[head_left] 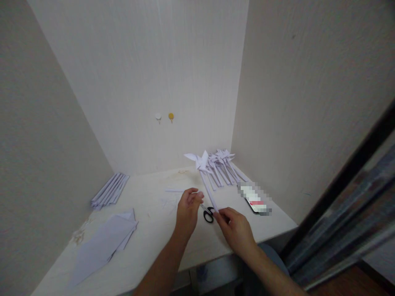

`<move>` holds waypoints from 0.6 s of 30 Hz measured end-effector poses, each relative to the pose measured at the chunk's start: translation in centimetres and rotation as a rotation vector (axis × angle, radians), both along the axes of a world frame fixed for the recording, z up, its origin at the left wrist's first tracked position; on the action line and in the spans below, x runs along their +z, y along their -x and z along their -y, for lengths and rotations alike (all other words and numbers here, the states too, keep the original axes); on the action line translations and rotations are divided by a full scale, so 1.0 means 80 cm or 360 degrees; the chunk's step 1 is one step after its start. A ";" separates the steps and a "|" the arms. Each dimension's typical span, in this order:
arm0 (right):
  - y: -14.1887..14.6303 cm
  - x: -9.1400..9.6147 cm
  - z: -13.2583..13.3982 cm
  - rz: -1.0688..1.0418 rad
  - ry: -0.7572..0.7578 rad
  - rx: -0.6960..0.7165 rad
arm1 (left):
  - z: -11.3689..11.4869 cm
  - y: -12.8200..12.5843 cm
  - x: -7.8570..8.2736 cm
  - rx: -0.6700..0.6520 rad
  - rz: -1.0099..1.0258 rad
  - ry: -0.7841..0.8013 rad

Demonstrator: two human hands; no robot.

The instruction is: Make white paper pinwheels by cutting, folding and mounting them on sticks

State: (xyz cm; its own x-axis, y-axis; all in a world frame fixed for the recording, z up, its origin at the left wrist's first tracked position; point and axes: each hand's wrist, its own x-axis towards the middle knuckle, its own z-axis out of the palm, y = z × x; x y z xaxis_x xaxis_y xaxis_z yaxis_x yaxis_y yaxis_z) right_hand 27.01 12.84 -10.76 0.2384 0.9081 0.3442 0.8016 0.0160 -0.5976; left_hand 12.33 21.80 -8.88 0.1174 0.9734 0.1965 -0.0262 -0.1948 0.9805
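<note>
A white paper pinwheel point(202, 162) on a rolled paper stick is held up over the table, tilted away from me. My right hand point(234, 228) pinches the lower end of its stick. To the left of the stick, my left hand point(189, 205) is raised with its fingers curled and the thumb near the fingertips. Whether anything small sits between those fingers I cannot make out. Black-handled scissors point(208, 214) lie on the table between my hands, their blades partly hidden behind the left hand.
Several finished paper pinwheels point(226, 168) lie in a row at the back right. A phone point(254, 201) lies at the right. Folded paper strips point(111, 190) and paper sheets point(105, 240) are on the left, with a thin paper roll point(174, 190) near the middle. Walls enclose the table point(148, 255).
</note>
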 end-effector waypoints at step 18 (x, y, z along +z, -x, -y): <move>-0.176 0.029 -0.158 0.0378 0.0642 -0.0756 | -0.026 0.061 -0.065 0.0253 -0.1165 -0.0494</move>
